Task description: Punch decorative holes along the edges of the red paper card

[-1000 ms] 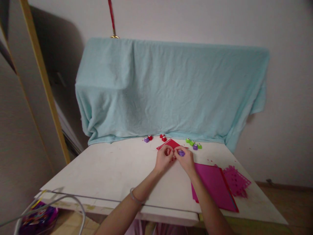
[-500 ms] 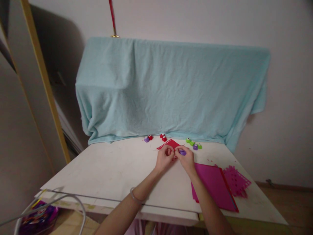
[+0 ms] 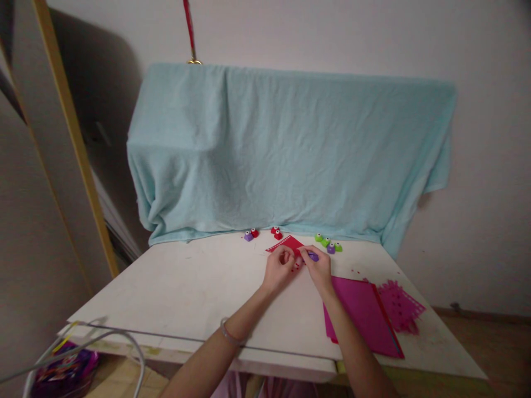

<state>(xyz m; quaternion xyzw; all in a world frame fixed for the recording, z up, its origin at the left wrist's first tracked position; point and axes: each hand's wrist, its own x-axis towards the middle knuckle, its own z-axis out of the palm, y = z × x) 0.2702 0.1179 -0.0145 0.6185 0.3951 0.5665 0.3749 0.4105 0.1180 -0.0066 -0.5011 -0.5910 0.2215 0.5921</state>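
A small red sheet of paper [image 3: 289,243] with punched holes lies near the far side of the white table [image 3: 194,287]. My left hand [image 3: 279,271] pinches its near edge. My right hand [image 3: 318,266] is closed on a small purple paper punch [image 3: 313,256] set against that same edge. Both hands touch each other over the paper. Tiny red paper bits lie under my fingers.
More small punches stand at the back: purple and red [image 3: 251,235], red [image 3: 276,232], green and purple [image 3: 328,243]. Magenta sheets [image 3: 360,315] and a punched magenta sheet [image 3: 399,307] lie at the right. A light blue cloth [image 3: 286,155] drapes something behind. A basket [image 3: 62,365] sits below left.
My right hand has shifted slightly away from me along the red paper's edge with the purple punch. The left hand has barely moved.
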